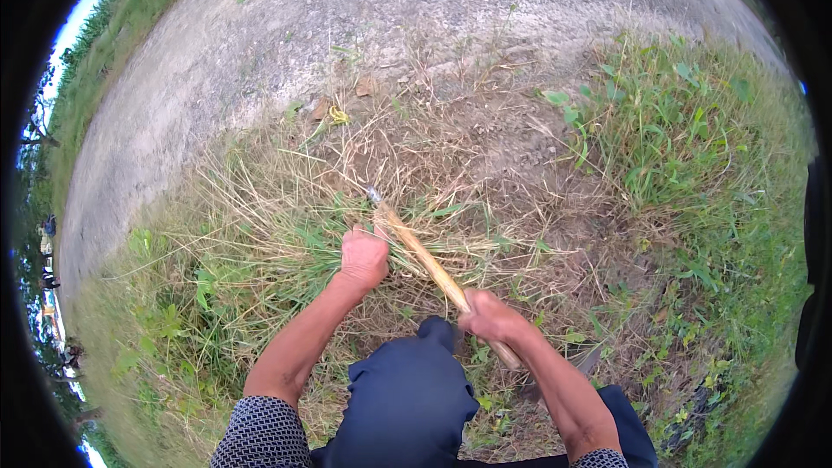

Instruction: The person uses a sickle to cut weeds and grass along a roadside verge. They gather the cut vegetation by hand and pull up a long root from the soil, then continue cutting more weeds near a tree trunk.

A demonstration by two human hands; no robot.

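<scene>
My left hand (365,255) is closed in a fist around a bunch of grass (316,247), green and dry stems mixed, low over the ground. My right hand (490,317) grips the lower part of a long, pale wooden handle (425,256), and the butt end sticks out below the fist. The handle slants up to the left, past my left hand, to a short metal neck (373,195). It looks like a sickle, but its blade is lost among the straw.
Dry cut straw and bare soil (520,143) lie ahead of my hands. Taller green weeds (672,134) stand on the right. A gravel road (373,0) runs across the far side. My dark-clothed knee (403,399) is between my arms.
</scene>
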